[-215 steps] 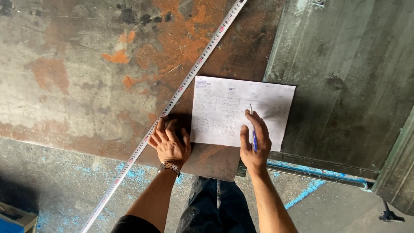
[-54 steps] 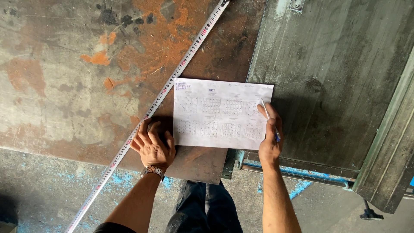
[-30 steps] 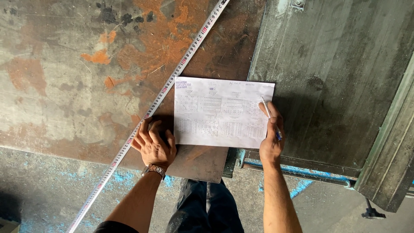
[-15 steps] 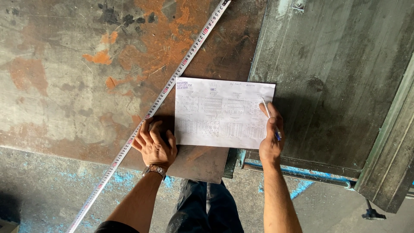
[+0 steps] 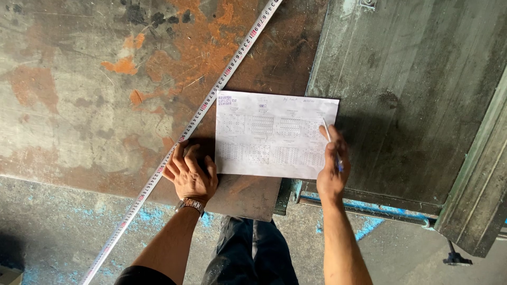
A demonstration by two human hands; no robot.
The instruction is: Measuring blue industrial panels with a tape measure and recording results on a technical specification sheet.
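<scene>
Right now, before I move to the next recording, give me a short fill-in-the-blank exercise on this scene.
1. The right hand holds a ____ over the printed sheet.
2. The left hand rests flat beside the ____ laid diagonally across the plate.
3. The steel plate shows orange patches of ____.

Missing words: pen; measuring tape; rust

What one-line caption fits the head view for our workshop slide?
Left hand flat on rusty steel plate beside a measuring tape; right hand with pen on a printed sheet.

Surface: rusty steel plate — under the left hand.
On it: tape measure left of that hand; printed sheet right.
</scene>
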